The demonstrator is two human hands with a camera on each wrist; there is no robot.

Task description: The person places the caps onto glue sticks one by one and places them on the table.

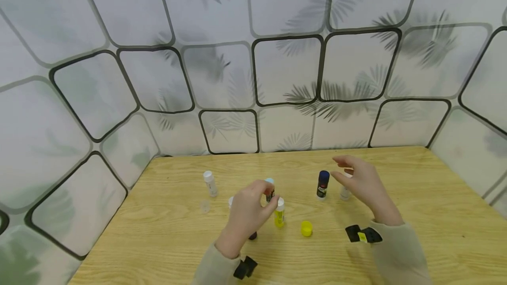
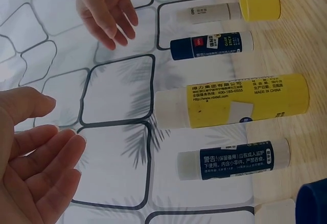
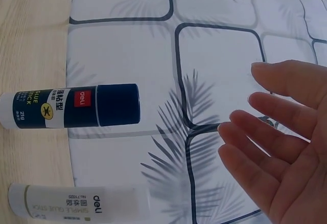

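Note:
My left hand point(image 1: 246, 208) hovers over the table with loosely bent, empty fingers. In the left wrist view, a yellow glue stick point(image 2: 248, 101) with a bare white top stands ahead of it. Beside that is a navy glue stick point(image 2: 236, 159) with a pale top. My right hand point(image 1: 362, 184) is raised at the right, holding nothing, its fingers spread and slightly bent. Nearest to it are a navy-capped glue stick point(image 3: 71, 105) and a white glue stick point(image 3: 76, 202), both upright on the table. The right hand partly covers the white one in the head view.
A yellow cap point(image 1: 306, 228) sits on the wooden table point(image 1: 158, 241). Further left are a white glue stick point(image 1: 211, 184) and a clear cap point(image 1: 204, 206). A dark blue cap point(image 2: 312, 203) is partly hidden by my left hand in the head view. Patterned cloth point(image 1: 285, 69) hangs behind.

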